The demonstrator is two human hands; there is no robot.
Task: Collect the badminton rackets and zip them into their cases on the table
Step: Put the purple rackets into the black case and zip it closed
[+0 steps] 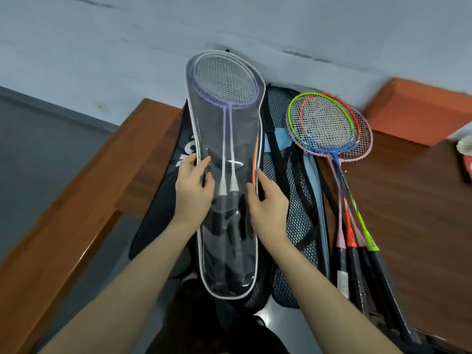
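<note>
- So far, two purple rackets (224, 103) sit inside the clear case (227, 226) on the table (408, 200).
- Left hand (194, 190) and right hand (268, 200) grip its edges.
- Four coloured rackets (329, 129) lie loose beside it, uncased.

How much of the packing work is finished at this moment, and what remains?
Done: two purple rackets sit inside the clear plastic case with white trim. In hand: left hand and right hand hold that case's edges; whether its zip is closed cannot be told. Left: the loose coloured rackets beside it, and the mesh case and black case underneath.
</note>
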